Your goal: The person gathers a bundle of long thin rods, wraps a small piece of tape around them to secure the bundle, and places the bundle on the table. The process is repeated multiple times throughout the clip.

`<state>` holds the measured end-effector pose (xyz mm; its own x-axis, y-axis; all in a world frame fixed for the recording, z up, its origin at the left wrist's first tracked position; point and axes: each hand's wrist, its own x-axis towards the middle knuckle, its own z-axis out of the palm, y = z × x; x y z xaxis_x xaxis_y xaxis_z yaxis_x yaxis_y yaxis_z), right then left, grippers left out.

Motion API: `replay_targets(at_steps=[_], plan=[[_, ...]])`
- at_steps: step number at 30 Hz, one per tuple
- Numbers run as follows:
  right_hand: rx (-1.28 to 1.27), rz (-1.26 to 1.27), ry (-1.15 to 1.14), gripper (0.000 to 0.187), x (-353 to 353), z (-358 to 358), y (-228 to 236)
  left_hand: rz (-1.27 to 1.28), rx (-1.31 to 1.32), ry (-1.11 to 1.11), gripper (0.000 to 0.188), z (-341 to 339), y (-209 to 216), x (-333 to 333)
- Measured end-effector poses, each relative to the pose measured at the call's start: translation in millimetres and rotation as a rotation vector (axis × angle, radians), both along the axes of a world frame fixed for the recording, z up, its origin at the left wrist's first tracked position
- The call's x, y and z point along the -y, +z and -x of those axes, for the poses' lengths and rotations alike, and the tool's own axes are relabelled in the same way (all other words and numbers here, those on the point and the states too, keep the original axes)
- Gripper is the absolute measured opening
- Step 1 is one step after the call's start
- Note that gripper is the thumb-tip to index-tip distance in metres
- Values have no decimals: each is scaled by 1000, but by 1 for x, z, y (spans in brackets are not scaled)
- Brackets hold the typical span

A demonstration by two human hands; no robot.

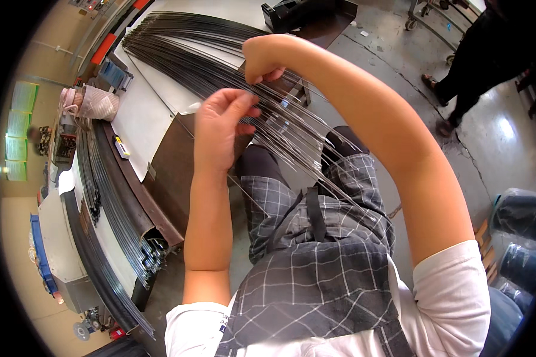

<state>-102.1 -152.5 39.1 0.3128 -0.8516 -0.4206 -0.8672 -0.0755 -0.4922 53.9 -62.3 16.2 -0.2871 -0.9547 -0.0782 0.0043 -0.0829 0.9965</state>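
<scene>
A large fan of thin dark metal rods [184,68] runs from the white tabletop toward me, and its loose ends reach over my lap. My left hand [220,122] is held above the left edge of this fan. Its thumb and fingers are bent together in a pinch, and anything between them is too small to make out. Farther off and to the right, my right hand [265,58] is curled closed over the rods, wrist bent, with its palm side hidden. Whether it grips a rod cannot be seen.
More long rods [122,238] lie in a bundle at left, beside a brown board [173,166]. A wrapped roll [98,102] and a small yellow-and-white box [121,147] are on the table. A person in dark clothes [476,59] stands at upper right; plastic-wrapped goods [521,262] are at lower right.
</scene>
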Motion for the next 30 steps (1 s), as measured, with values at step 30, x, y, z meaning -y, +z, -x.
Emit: replay_targets(at_steps=[30], plan=[[765,-421,-154,10,-18,24,-35,-419,-96,-336,8,12,-17,1]])
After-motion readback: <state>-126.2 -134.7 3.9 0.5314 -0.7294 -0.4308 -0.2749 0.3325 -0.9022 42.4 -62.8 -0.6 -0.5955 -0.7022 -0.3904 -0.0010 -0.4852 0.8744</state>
